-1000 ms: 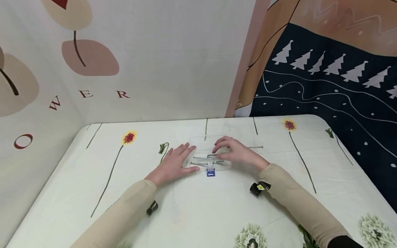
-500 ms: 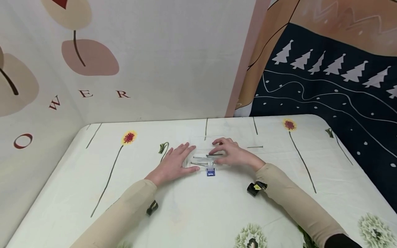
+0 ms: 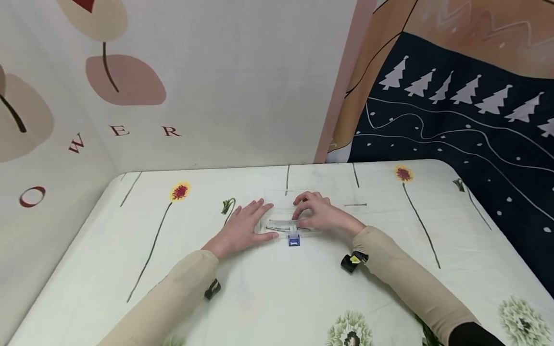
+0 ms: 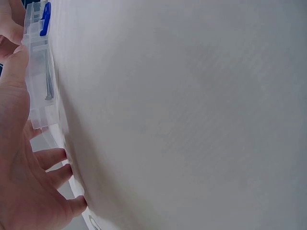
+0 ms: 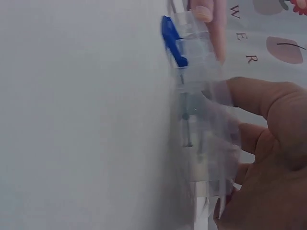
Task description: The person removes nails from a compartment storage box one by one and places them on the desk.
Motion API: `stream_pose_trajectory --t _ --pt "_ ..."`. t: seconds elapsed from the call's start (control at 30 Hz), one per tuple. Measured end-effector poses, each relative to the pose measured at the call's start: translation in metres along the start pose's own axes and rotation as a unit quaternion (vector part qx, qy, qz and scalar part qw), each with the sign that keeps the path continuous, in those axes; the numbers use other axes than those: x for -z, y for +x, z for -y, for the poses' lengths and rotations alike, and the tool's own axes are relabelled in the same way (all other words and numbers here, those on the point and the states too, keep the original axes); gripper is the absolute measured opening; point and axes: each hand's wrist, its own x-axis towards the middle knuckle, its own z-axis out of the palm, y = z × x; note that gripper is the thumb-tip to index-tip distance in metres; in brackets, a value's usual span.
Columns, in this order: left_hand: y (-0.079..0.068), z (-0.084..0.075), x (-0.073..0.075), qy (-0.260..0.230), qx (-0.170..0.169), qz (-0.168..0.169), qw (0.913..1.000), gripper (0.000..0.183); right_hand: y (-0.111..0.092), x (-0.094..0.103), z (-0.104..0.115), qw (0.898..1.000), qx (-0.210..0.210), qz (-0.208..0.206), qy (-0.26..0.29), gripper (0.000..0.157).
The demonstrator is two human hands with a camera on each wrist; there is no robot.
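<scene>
A clear plastic compartment box (image 3: 281, 223) with a blue latch (image 3: 294, 240) lies on the table, its clear lid open toward the back. Several nails (image 3: 278, 228) lie in its compartments. My left hand (image 3: 242, 230) rests at the box's left end, fingers spread and thumb along the front corner. Over the right half, my right hand (image 3: 318, 214) reaches in with thumb and index finger bent together, pinching a nail that they mostly hide. In the right wrist view, the thumb (image 5: 249, 96) and fingers overlap the blurred box wall.
One loose nail (image 3: 356, 205) lies on the flower-print tablecloth (image 3: 259, 298), to the right of the box. A printed cloth wall (image 3: 238, 96) rises behind the table, and a dark cloth with white trees (image 3: 454, 120) hangs at the right.
My right hand has moved left and lowered its fingertips into the box. The nail seen at its fingertips earlier is now mostly hidden. My left hand and the box have stayed put.
</scene>
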Motion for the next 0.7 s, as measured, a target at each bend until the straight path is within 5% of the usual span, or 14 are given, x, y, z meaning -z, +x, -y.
stream_pose_trajectory --t 0.7 --pt "0.0002 0.0009 -0.001 0.002 -0.002 -0.003 1.0 0.085 0.0004 -0.0017 -0.0038 0.996 -0.028 -0.03 0.077 0.004"
